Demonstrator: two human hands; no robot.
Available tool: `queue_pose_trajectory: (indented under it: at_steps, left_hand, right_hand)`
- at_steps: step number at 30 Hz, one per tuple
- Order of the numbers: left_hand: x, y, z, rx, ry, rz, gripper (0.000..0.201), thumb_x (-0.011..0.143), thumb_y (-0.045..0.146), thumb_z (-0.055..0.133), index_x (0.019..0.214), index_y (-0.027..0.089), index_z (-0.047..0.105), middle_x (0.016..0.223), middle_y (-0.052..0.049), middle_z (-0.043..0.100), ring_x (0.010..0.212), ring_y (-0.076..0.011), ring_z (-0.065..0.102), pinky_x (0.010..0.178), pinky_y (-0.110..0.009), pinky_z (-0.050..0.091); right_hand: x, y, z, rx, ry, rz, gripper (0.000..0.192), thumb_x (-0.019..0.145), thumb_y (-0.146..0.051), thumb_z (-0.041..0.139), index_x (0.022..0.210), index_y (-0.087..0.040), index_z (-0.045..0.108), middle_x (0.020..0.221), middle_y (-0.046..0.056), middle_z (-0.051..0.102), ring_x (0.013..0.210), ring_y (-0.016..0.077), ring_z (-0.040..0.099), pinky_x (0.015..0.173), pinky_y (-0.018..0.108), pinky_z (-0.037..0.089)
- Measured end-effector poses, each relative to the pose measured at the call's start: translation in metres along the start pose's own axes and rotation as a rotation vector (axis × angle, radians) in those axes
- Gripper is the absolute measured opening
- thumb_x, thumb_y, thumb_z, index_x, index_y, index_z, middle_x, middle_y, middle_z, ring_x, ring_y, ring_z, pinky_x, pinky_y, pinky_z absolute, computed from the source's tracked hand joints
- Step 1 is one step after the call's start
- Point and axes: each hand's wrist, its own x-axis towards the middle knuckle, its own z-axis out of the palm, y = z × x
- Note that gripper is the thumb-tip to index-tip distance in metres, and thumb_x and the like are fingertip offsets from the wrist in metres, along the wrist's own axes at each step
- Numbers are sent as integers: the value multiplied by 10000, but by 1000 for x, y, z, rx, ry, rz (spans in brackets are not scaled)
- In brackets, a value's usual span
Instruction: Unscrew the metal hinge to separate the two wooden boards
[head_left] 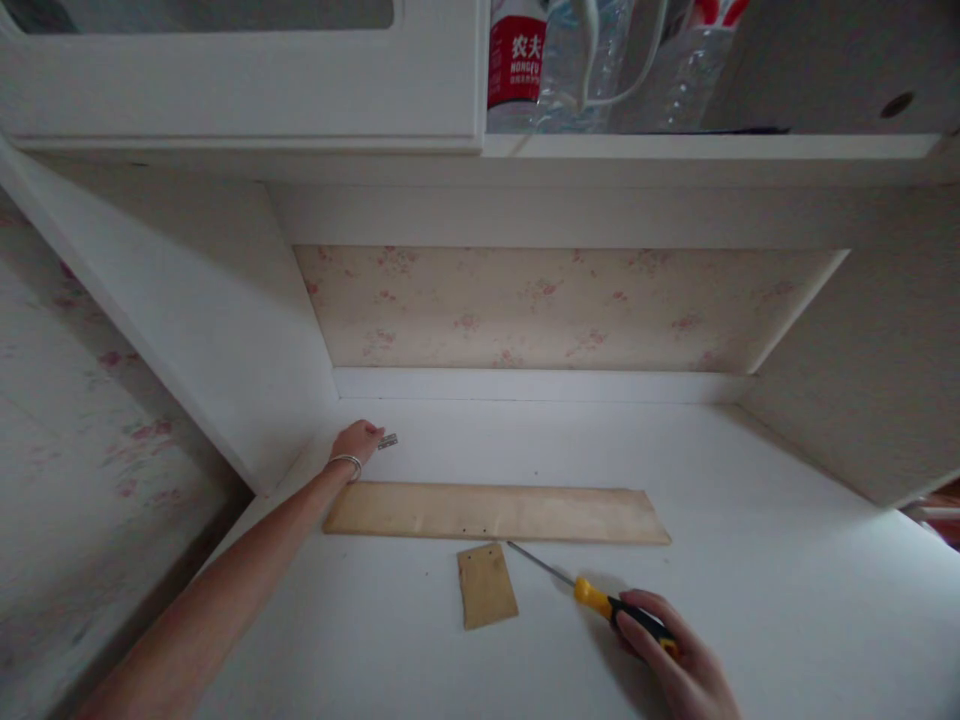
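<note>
Reaching far across the white worktop (750, 560), the left hand (358, 440) is seen at the back corner, its fingers closed on a small metal piece (388, 441) that looks like a hinge or bracket, though it is too small for that to be settled. Just in front of that hand the long wooden board (495, 512) is laid flat, and it serves as the landmark. Nearer the viewer than the board, and almost touching its front edge, a small wooden piece (487, 585) is lying flat. To the right of that piece the screwdriver (592, 595) is held by the right hand (679, 665), whose grip is clamped around the yellow and black handle, with the metal tip pointed toward the board's front edge and stopped just short of it. As for progress, it is judged that little has been joined so far: the two wooden parts are lying loose and apart, a few small holes can be made out near the board's middle, no screws are seen driven, and the metal piece is not yet fitted to anything. Above and well behind the board, an open shelf (705, 146) is seen, and on it clear plastic bottles (592, 60) are stood, one with a red label, with a white cord draped across them; how much they hold cannot be told.
</note>
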Motion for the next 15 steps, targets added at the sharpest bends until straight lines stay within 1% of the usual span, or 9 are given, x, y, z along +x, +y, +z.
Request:
queue_pose_trajectory:
  at_steps: [2,3,4,5,6,8,10,12,15]
  left_hand:
    - [-24,9,1,-18,-41,171,416,789,537,429,961,199,599,942,-50,643,874,-186,590,736,-271,428]
    - [-39,14,3,-2,-112,372,450,764,557,468,1005,197,591,980,-52,632,890,-186,582,768,-276,429]
    - [-53,19,5,38,-175,587,492,723,577,521,1044,210,585,1064,-54,605,958,-194,556,834,-285,410]
    - [-67,23,7,108,-243,758,564,664,596,582,1103,242,566,1155,-49,563,1044,-213,513,907,-306,372]
    - [-78,27,9,184,-285,849,664,593,615,636,1152,270,539,1219,-44,521,1097,-235,476,945,-329,342]
    - [-94,34,12,298,-321,899,805,529,632,671,1232,296,471,1302,-42,450,1161,-264,419,983,-363,300]
    - [-99,38,16,343,-356,895,844,539,633,662,1274,291,425,1296,-43,455,1145,-258,435,971,-358,313]
    - [-97,41,19,348,-377,896,836,544,617,665,1277,292,427,1244,-34,499,1099,-243,474,944,-335,342]
    - [-87,44,21,328,-364,927,750,542,558,689,1221,299,503,1166,-16,545,1030,-222,514,910,-298,371]
  right_hand:
    - [0,0,1,9,3,8,383,640,-470,666,920,-208,662,990,55,655,858,228,616,727,234,498]
    - [0,-1,1,14,2,14,390,641,-473,664,927,-206,659,994,54,653,850,224,618,725,232,498]
    - [0,-2,2,14,1,22,396,640,-477,664,929,-206,656,987,53,654,834,218,621,720,230,499]
    - [0,-3,3,12,-2,33,402,636,-482,665,928,-206,655,975,51,657,816,213,623,712,228,500]
    - [0,-4,3,11,-4,41,408,630,-488,666,925,-205,654,957,49,660,800,210,624,702,226,501]
    - [1,-6,4,10,3,50,417,617,-498,670,914,-206,655,925,46,665,782,207,623,684,220,500]
    - [1,-6,4,10,12,53,420,613,-499,672,915,-208,654,914,44,667,785,207,623,680,216,497]
    - [1,-6,4,-2,13,52,421,613,-494,675,923,-210,651,917,42,666,798,207,621,678,210,493]
    - [1,-3,3,-5,10,49,416,617,-496,673,918,-210,649,936,41,664,814,205,618,684,203,488]
